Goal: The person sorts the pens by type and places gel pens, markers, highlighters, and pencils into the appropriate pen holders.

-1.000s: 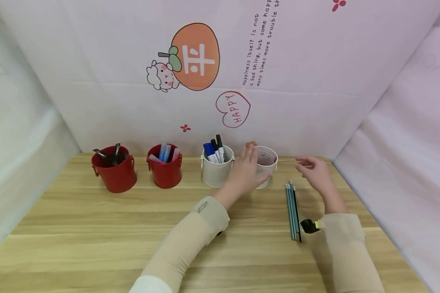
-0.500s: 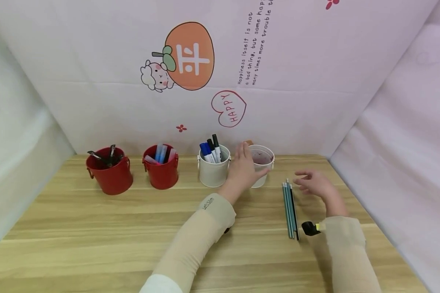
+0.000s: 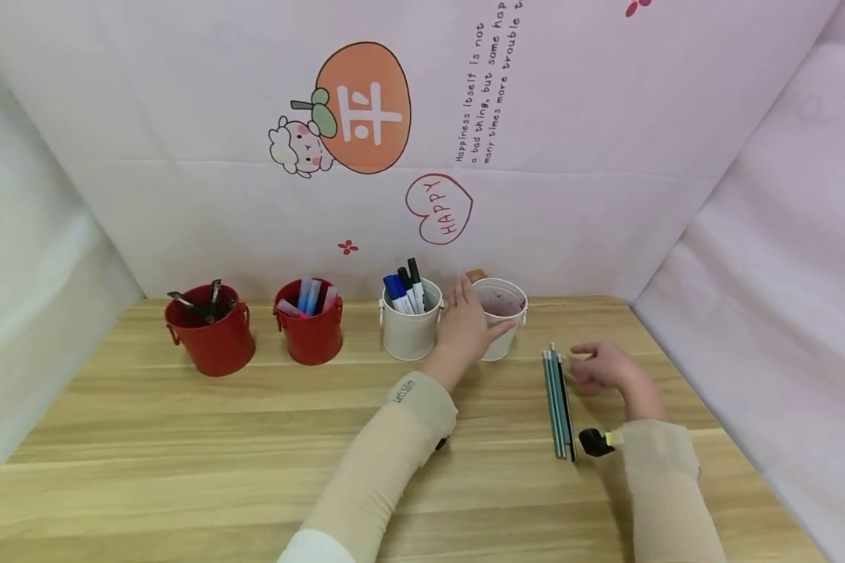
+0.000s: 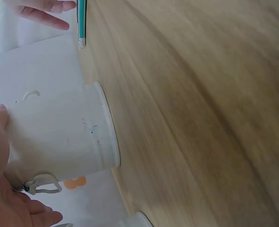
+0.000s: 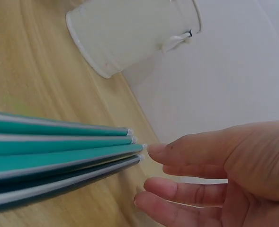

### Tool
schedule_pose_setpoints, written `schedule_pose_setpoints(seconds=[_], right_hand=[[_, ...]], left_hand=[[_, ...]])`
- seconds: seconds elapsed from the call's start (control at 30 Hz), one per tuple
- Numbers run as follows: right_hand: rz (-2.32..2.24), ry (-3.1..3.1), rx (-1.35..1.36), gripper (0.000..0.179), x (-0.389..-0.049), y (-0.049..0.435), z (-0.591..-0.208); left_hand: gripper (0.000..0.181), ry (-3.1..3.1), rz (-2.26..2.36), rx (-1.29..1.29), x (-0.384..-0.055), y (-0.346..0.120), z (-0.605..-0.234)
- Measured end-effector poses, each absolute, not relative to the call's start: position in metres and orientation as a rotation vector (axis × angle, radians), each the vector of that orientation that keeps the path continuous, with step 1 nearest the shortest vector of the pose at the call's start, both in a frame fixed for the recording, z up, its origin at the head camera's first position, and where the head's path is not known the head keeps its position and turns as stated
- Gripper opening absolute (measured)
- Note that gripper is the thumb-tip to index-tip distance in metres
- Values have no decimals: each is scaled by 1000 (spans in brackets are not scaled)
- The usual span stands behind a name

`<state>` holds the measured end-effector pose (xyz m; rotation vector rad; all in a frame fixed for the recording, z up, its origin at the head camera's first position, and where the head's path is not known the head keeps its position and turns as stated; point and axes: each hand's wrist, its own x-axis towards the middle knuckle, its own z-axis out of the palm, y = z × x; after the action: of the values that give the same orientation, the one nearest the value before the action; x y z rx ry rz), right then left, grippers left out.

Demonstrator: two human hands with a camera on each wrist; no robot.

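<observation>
My left hand [image 3: 465, 324] holds the right-hand white bucket [image 3: 498, 344] by its side, thumb across the front and fingers along the left. That bucket stands upright on the table, and no pens show above its rim. To its right lies a bundle of several pencils [image 3: 556, 407], mostly teal with one black, white tips toward the wall. My right hand [image 3: 602, 366] hovers beside their far ends, fingers bent loosely and holding nothing. In the right wrist view, the thumb [image 5: 158, 150] is right at the pencil tips.
A second white bucket [image 3: 408, 340] with blue and black markers [image 3: 403, 293] stands left of the hand. Farther left are a red bucket [image 3: 313, 340] with pastel pens and another red bucket [image 3: 218, 348] with dark-handled tools. A printed white cloth [image 3: 549, 219] rises behind the wooden table [image 3: 253, 469].
My right hand has come down toward the person, from beyond the pencils' far ends to beside them. My left hand stays at the white bucket, its fingers slightly shifted. The camera view has drifted slightly.
</observation>
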<state>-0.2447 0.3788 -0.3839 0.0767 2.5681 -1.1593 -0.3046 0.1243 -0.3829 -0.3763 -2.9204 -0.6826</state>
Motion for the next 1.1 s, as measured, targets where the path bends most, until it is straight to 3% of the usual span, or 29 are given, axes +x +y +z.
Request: schedule_pose_setpoints(seconds=[0.43,1.1], right_hand=[[-1246,2518,106,68,-249,374,-397],[-1176,2650,214,63,-252,356,-403]], left_hand=[[116,-2940,-689,-336,-307,127,-385],[116,-2953,-585,-339,-303,127,-383]])
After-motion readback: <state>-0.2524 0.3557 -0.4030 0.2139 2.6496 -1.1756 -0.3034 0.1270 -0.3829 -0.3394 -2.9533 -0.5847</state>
